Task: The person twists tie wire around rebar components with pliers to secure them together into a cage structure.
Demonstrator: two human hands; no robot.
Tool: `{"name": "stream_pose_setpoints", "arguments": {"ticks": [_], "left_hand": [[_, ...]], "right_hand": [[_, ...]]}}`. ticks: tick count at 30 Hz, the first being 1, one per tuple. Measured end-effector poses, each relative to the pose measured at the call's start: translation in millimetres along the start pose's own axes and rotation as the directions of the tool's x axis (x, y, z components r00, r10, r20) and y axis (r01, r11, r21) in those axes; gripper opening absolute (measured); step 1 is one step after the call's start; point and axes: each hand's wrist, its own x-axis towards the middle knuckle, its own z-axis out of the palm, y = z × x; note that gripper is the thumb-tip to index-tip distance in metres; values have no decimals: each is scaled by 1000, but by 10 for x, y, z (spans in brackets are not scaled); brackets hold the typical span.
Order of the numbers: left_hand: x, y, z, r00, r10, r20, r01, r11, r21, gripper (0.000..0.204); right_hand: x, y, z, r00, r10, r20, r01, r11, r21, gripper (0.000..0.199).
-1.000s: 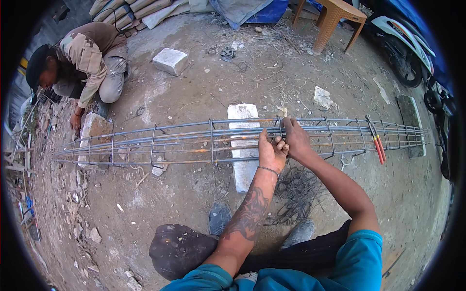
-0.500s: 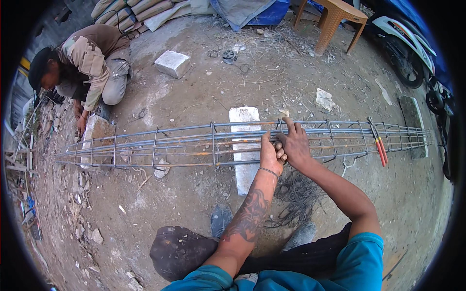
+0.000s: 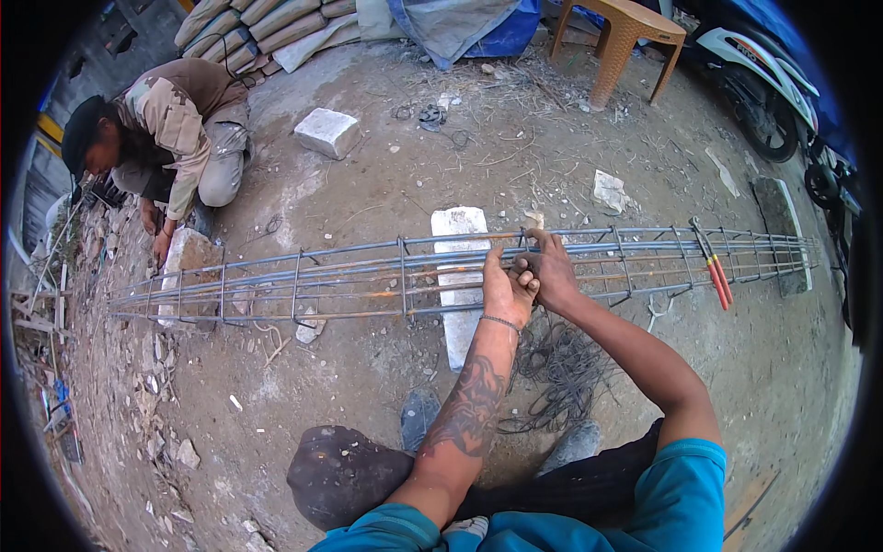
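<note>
- While it lies across the dirt ground (image 3: 303,405) from left to right, the long rebar cage (image 3: 368,276) of steel bars and square stirrups rests on a white concrete block (image 3: 460,230) at its middle and on another block (image 3: 189,253) near its left end.
- At the left end, another person (image 3: 175,138) crouches, with a hand down beside the cage.
- A bundle of thin dark tie wire (image 3: 561,368) lies on the ground under the person's right forearm.
- The left hand (image 3: 501,290) is closed around the near bars of the cage, thumb side up.
- The right hand (image 3: 552,271) touches the left one, and its fingers are curled together on the same bars; I cannot tell if a wire is between them.
- Red-handled pliers (image 3: 713,267) lie on top of the cage, well apart to the right.
</note>
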Motion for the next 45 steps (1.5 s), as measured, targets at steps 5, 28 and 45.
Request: {"name": "stream_pose_setpoints", "arguments": {"ticks": [5,28,45], "left_hand": [[62,9,-62,994,-28,108,32,999,-37,42],[-116,96,9,999,35,-6,-29,907,420,32],[68,614,575,769,-350,534,-500,-850,164,23]], "right_hand": [[-5,-41,-33,996,57,65,-59,998,24,24],[-26,-44,46,983,183,32,-184,982,43,23],[-280,-44,-450,934,337,118,-350,930,117,34]]}}
